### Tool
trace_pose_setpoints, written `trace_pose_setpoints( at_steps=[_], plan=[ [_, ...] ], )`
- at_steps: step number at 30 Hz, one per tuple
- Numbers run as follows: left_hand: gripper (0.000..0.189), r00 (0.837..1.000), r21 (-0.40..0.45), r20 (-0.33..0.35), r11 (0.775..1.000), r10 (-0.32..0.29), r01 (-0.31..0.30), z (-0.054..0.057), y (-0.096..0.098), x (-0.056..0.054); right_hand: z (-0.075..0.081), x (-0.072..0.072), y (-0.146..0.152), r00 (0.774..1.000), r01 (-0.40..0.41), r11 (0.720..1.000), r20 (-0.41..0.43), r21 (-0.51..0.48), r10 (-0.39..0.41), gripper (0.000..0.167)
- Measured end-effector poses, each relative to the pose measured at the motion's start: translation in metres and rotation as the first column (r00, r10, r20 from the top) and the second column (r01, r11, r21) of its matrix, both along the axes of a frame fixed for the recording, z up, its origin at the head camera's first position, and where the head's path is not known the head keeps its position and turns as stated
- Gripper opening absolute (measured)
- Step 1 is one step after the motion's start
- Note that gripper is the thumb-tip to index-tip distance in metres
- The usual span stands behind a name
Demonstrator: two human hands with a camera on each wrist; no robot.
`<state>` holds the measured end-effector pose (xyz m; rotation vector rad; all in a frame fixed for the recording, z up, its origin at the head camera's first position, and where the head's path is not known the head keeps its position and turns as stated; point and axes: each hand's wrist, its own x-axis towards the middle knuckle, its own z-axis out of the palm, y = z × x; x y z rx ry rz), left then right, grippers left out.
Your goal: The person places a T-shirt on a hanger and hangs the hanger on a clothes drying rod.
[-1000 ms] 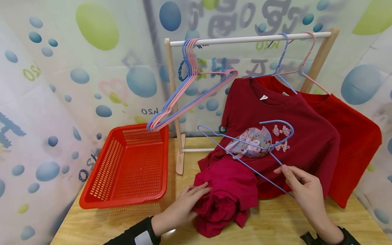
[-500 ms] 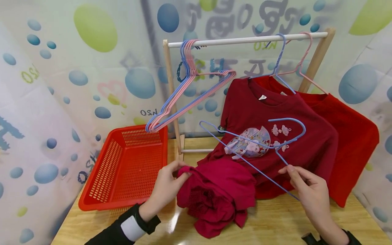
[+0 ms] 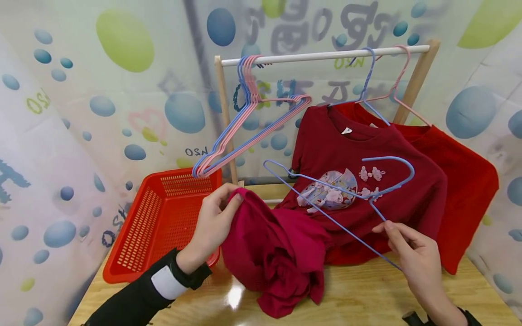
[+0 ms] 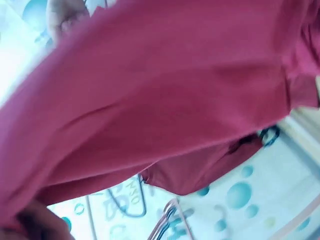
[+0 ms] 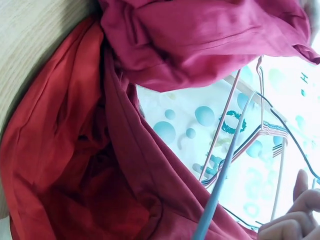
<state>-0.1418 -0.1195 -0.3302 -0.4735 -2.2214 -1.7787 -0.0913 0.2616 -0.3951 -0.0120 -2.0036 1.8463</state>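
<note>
My left hand [image 3: 214,222] pinches an edge of a crumpled magenta garment [image 3: 285,253] and lifts that edge, while the rest lies bunched on the table. In the left wrist view the magenta cloth [image 4: 165,95] stretches across most of the picture. On the right, my right hand [image 3: 416,253] pinches a blue wire hanger [image 3: 332,222] by one shoulder, its hook pointing up and to the right. The hanger overlaps the dark red T-shirt [image 3: 391,167] behind it. In the right wrist view, the curled fingers of my right hand [image 5: 295,220] show at the lower right.
A rack with a white rail [image 3: 293,58] holds several pink and blue hangers [image 3: 248,108] at its left end. A bright red garment [image 3: 469,181] hangs behind the T-shirt. A red plastic basket [image 3: 134,226] stands at left on the wooden table [image 3: 350,299].
My left hand went from resting on the magenta garment to pinching its edge, then raised it up and left. The blue hanger shifted slightly right, its hook swinging rightward.
</note>
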Motion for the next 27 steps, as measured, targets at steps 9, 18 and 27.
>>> trace_pose_setpoints(
  at_steps=[9,18,27],
  plan=[
    [0.009,0.989,-0.075,-0.118,0.992,0.091,-0.101,-0.008,-0.012,-0.010,-0.004,0.002,0.000,0.999,-0.023,0.999,-0.033,-0.049,0.022,0.029],
    [0.017,0.827,-0.259,-0.559,0.936,0.057,-0.239,-0.014,-0.034,-0.024,-0.004,0.006,0.006,0.992,-0.090,0.990,-0.094,-0.105,0.080,0.033],
    [0.018,0.858,-0.215,-0.514,0.967,0.006,-0.135,0.009,-0.047,-0.019,-0.005,0.011,0.014,0.986,-0.158,0.974,-0.074,-0.161,0.148,0.039]
  ],
)
